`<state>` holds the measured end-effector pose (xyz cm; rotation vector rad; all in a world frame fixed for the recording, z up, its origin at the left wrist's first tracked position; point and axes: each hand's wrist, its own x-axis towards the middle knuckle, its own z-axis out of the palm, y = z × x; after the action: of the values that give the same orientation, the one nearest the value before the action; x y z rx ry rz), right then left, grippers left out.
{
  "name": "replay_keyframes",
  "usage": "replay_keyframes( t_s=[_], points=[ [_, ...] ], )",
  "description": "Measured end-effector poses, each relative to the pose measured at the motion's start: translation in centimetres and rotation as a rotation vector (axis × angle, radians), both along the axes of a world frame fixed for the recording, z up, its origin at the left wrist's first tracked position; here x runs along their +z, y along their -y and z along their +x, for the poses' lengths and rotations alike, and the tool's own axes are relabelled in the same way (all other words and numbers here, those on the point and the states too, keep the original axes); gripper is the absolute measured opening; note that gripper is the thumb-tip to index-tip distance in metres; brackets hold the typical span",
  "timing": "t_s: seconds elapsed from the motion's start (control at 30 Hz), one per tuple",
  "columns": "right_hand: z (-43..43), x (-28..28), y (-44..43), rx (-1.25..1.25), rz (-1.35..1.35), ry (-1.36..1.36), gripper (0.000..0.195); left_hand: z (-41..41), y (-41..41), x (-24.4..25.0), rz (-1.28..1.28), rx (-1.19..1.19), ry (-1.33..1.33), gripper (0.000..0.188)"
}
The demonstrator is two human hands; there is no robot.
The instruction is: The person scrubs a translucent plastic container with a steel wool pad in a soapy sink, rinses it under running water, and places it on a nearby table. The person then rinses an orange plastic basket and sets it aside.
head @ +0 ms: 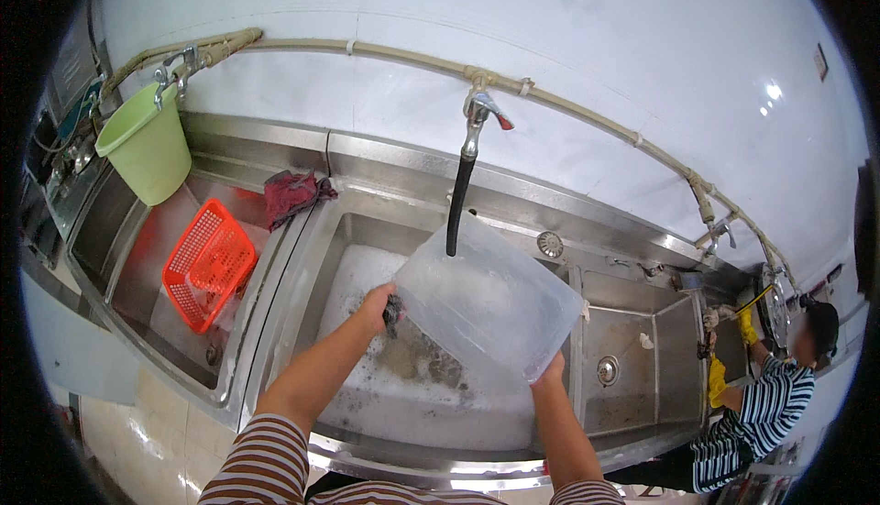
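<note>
A translucent plastic container (491,299) is tilted over the soapy water (357,395) in the middle sink basin. My right hand (550,371) grips its lower right corner, with most fingers hidden beneath. At the left corner, my left hand (377,304) holds a dark scouring pad (392,314) up against the container. Above hangs a black hose (459,206) on a chrome tap (474,110), its end overlapping the container's upper part in the picture. Foam and a murky patch show on the water below.
In the left basin are an orange perforated basket (210,264) and a light green bucket (148,144). A dark red cloth (292,196) lies on the divider. Rightward is another basin (619,360) with a drain. Beyond it works a person (770,395) in yellow gloves.
</note>
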<state>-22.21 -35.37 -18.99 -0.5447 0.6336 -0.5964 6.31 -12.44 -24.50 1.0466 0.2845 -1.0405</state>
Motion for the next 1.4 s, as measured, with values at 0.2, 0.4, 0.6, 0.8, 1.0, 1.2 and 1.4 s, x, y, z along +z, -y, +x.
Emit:
replay_keyframes(
  t_s=[0.2,0.4,0.6,0.8,1.0,1.2,1.4],
  points=[
    [-4.7,2.1,-0.6,-0.044,-0.050,-0.123,0.049,-4.4,-0.6,1.0,-0.042,-0.105,-0.124,0.030],
    [-5.2,4.1,-1.7,0.056,-0.099,-0.252,0.044,-7.7,-6.2,3.6,0.062,-0.123,-0.269,0.033],
    [-2.5,2.5,-2.3,0.166,-0.057,-0.314,0.040,-8.1,-11.4,3.7,0.150,-0.023,-0.320,0.032],
    [-1.5,1.7,-2.1,0.064,-0.083,-0.377,0.040,-9.3,-12.7,6.2,0.156,0.034,-0.185,0.031],
    [-0.2,8.5,-4.8,-0.068,-0.376,-0.366,0.038,-6.7,-14.8,2.9,0.244,-0.107,-0.089,0.031],
    [-4.0,11.1,-4.5,-0.144,-0.728,-0.461,0.038,-5.2,-13.5,7.4,0.281,-0.028,0.289,0.021],
    [-7.2,15.6,-6.7,-0.337,-0.954,-0.589,0.029,-2.3,-10.2,12.0,0.245,-0.117,0.595,0.011]
  ],
)
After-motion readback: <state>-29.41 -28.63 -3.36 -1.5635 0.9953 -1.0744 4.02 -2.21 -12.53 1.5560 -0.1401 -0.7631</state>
